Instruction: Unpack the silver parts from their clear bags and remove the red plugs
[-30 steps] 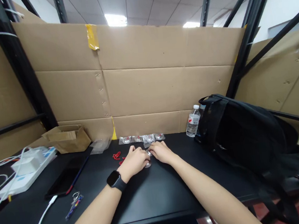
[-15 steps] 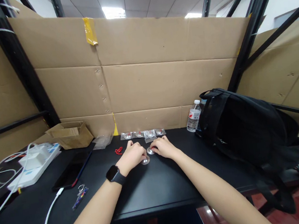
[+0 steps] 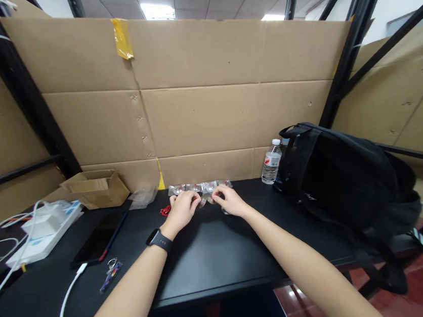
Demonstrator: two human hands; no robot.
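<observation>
My left hand (image 3: 184,208), with a dark watch (image 3: 158,240) on its wrist, is closed in a pinch on a small clear round disc (image 3: 202,200) that looks like a suction cup. Facing it, my right hand (image 3: 230,200) is closed at the fingertips on a similar clear disc (image 3: 210,198). Both discs are tilted and close together above the table; my fingers partly hide them. The edge of another clear round piece (image 3: 224,211) shows beneath my right hand. Small red pieces (image 3: 165,211) lie beside my left hand. Several small clear packets (image 3: 191,187) line the back edge.
At left are a power strip (image 3: 45,238) with white cables, a phone (image 3: 97,238), a keyring (image 3: 111,275), a cardboard box (image 3: 96,189) and clear plastic bags (image 3: 142,197). A water bottle (image 3: 271,162) and black backpack (image 3: 347,178) stand at right. Cardboard panels (image 3: 199,119) enclose the table.
Both hands have moved away from me toward the packets, lifting the clear discs from the tabletop. The discs have turned from lying flat to tilted. The view has shifted slightly.
</observation>
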